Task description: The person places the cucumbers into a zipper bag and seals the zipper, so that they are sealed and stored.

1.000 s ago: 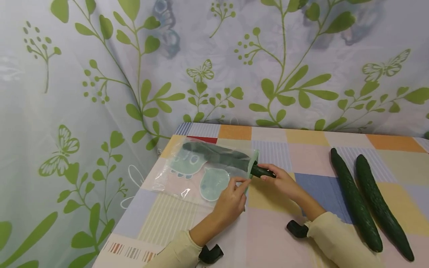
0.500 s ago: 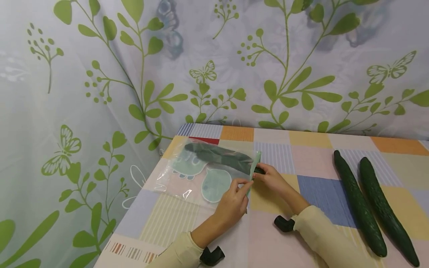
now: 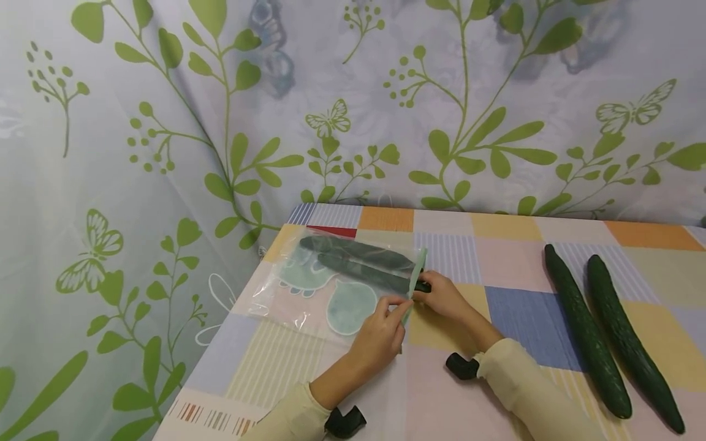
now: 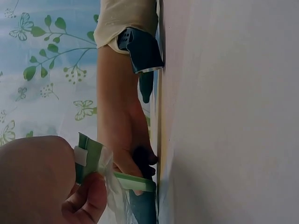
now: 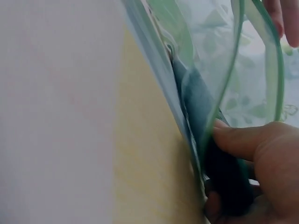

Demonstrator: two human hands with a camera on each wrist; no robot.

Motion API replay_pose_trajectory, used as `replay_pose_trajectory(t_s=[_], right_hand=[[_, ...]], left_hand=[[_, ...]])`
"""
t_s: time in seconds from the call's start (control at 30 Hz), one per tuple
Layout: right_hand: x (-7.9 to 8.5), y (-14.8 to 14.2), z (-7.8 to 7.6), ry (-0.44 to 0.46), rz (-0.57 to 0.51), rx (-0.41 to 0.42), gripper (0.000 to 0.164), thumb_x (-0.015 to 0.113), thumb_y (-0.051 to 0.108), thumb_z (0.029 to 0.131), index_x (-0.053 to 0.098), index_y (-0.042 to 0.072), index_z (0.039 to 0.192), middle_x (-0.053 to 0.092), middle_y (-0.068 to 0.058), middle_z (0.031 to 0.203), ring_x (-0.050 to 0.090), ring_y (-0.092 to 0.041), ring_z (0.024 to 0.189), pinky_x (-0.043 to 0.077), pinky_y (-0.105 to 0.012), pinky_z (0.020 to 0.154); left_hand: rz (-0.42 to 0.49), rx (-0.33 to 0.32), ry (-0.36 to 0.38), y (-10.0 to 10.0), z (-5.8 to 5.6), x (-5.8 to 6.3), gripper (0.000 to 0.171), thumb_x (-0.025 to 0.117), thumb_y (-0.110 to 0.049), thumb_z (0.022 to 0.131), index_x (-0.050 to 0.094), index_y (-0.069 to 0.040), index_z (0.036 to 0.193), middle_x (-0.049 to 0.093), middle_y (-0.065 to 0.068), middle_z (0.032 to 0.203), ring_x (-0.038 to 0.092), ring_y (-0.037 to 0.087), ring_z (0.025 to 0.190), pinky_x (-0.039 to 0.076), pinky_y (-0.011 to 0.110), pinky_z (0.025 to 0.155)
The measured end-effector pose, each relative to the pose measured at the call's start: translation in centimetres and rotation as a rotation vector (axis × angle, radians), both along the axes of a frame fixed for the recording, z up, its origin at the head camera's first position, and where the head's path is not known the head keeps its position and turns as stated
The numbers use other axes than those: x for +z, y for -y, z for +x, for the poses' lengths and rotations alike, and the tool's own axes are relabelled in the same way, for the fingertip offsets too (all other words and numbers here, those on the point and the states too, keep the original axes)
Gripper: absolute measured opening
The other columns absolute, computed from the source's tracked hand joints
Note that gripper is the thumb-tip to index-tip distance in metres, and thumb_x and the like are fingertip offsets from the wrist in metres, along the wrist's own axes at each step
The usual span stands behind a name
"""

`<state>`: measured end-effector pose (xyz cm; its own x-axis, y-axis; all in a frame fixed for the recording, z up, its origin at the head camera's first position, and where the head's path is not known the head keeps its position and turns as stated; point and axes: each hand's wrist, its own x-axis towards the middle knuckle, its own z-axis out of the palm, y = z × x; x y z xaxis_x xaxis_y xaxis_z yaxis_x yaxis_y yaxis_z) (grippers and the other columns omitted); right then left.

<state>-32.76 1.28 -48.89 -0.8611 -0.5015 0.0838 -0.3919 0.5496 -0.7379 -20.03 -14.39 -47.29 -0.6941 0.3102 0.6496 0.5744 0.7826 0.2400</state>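
Note:
A clear plastic zip bag (image 3: 309,316) with a green rim (image 3: 417,275) and pale green cartoon prints lies flat on the table. Inside it one cucumber (image 3: 361,248) rests along the far side. Beside that one, a second cucumber (image 3: 366,274) lies mostly inside, its near end sticking out through the mouth. My right hand (image 3: 441,298) grips this end; in the right wrist view the thumb lies on the dark cucumber (image 5: 226,175) at the parted rim. My left hand (image 3: 377,331) pinches the near corner of the green rim, also seen in the left wrist view.
Two more cucumbers, one (image 3: 587,331) left of the other (image 3: 634,343), lie side by side at the right. A patchwork cloth (image 3: 447,398) covers the table. Behind hangs a leaf-patterned curtain (image 3: 353,177); the table's left edge is near the bag.
The right hand has moved left to the bag's mouth, sliding its cucumber deeper inside. Both bagged cucumbers now show apart, side by side. The left hand keeps its pinch on the rim.

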Motion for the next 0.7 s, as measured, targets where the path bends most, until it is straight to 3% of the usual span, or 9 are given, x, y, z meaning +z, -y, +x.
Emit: replay_pose_trajectory(t_s=[0.17, 0.37, 0.5, 0.7], right_hand=[[0.7, -1.0, -0.1, -0.045, 0.073, 0.067, 0.038, 0.066, 0.023, 0.082, 0.062, -0.003, 0.110, 0.057, -0.014, 0.097, 0.052, -0.021, 0.082, 0.044, -0.033, 0.071], [2.4, -3.4, -0.5, -0.020, 0.169, 0.206, 0.042, 0.067, 0.024, 0.080, 0.060, -0.005, 0.110, 0.062, -0.012, 0.096, 0.058, -0.022, 0.084, 0.048, -0.037, 0.074], [3.0, -4.9, -0.6, 0.050, 0.239, 0.236, 0.028, 0.067, 0.020, 0.080, 0.064, -0.002, 0.098, 0.065, -0.007, 0.088, 0.058, -0.019, 0.081, 0.049, -0.034, 0.074], [2.7, -5.2, -0.6, 0.062, 0.201, 0.255, 0.015, 0.064, 0.016, 0.083, 0.066, 0.001, 0.084, 0.061, -0.001, 0.074, 0.048, -0.010, 0.067, 0.041, -0.024, 0.061]], left_hand=[[0.005, -0.010, 0.053, -0.1, 0.2, -0.1, 0.030, 0.058, 0.005, 0.078, 0.064, -0.003, 0.106, 0.054, 0.009, 0.106, 0.048, 0.006, 0.058, 0.036, 0.007, 0.050], [0.024, -0.014, 0.103, -0.1, 0.4, 0.0, 0.024, 0.059, 0.004, 0.079, 0.067, -0.004, 0.099, 0.056, 0.007, 0.102, 0.051, 0.007, 0.055, 0.039, 0.009, 0.052], [0.006, -0.008, 0.106, -0.2, 0.4, 0.0, 0.025, 0.058, 0.004, 0.079, 0.067, -0.004, 0.100, 0.057, 0.006, 0.101, 0.056, 0.008, 0.060, 0.043, 0.012, 0.054], [0.007, -0.018, 0.117, -0.3, 0.4, -0.1, 0.027, 0.056, 0.004, 0.079, 0.066, -0.003, 0.103, 0.057, 0.006, 0.098, 0.055, 0.008, 0.060, 0.042, 0.013, 0.053]])
